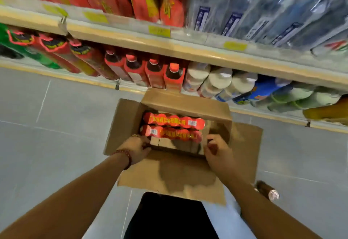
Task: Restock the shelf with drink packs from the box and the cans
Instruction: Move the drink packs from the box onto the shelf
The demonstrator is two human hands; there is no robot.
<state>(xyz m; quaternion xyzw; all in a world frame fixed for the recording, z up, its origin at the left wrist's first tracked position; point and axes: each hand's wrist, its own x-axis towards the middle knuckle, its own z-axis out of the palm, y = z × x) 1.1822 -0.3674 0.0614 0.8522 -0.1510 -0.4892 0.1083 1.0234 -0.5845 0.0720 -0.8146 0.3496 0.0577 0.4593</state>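
Packs (174, 122) in red wrap, two of them, lie side by side in the open box (128, 118) on the floor (47, 144), just in front of the bottom shelf (169, 45). Beside them, on the near and right sides, the box shows bare cardboard, so it looks as if a good part of the stock has already gone out. By my reading two packs are left to lift. One can (268, 191) lies on its side on the floor, right of the box and apart from it, and also waits for a place. The shelf rows in view look nearly full.

The left hand (136, 149) reaches over the box edge at the left end of the near pack (173, 133), its fingers bent down out of sight. The right hand (219, 153) sits at the pack's right end with fingers curled, the tips at or just beside the wrap. I cannot tell whether either hand has closed on the pack. The pack lies flat in the box, not raised.

Each pack carries yellow characters along its red wrap and a white barcode sticker, too blurred to read. The yellow tags (159, 31) on the shelf edge and the blue labels on the water bottles (263, 9) above cannot be read either.
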